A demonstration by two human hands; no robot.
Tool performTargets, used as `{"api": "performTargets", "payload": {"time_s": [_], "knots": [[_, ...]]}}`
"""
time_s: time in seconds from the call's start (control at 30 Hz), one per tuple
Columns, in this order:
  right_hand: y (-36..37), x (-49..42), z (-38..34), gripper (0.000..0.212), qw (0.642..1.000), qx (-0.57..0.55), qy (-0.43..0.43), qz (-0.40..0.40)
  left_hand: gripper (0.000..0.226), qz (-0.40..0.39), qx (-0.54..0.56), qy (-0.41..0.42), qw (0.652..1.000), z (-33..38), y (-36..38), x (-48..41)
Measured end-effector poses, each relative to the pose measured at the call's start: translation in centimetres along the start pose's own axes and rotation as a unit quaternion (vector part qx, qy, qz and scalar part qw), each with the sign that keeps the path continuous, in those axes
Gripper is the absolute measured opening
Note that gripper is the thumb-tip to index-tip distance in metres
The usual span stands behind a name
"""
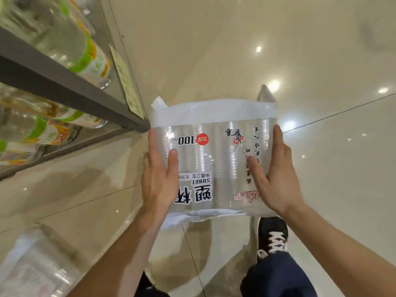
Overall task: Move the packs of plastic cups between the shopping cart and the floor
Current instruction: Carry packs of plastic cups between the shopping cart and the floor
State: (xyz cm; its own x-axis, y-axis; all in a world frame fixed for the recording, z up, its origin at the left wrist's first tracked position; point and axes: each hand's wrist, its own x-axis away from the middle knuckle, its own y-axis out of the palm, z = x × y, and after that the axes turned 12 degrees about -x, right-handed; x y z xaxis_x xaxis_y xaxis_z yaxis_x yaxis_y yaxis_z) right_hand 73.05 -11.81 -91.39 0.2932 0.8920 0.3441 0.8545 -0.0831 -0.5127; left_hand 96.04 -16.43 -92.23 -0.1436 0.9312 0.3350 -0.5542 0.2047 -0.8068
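Note:
A clear pack of plastic cups (214, 155) with black and red print is held in the air above the tiled floor (321, 168). My left hand (159, 179) grips its left side, thumb lying on the top face. My right hand (274, 179) grips the right side the same way. A second pack of cups (36, 269) lies blurred on the floor at the bottom left. No shopping cart is in view.
A store shelf (70, 91) with bottles bearing green and orange labels (90, 58) runs along the left, with a yellow price tag (126, 82) on its edge. My black shoe (272, 236) and dark trouser leg stand below the pack.

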Motion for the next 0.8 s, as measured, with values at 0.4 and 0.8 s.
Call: {"api": "performTargets", "payload": {"time_s": [0.4, 0.8], "knots": [[-35.7, -0.7, -41.3, 0.078, 0.956, -0.014, -0.212, 0.202, 0.054, 0.164, 0.115, 0.182, 0.963, 40.5, -36.5, 1.4], [-56.6, 21.7, -76.7, 0.076, 0.857, 0.002, -0.378, 0.351, 0.065, 0.326, 0.13, 0.386, 0.853, 59.5, -75.3, 19.7]]}}
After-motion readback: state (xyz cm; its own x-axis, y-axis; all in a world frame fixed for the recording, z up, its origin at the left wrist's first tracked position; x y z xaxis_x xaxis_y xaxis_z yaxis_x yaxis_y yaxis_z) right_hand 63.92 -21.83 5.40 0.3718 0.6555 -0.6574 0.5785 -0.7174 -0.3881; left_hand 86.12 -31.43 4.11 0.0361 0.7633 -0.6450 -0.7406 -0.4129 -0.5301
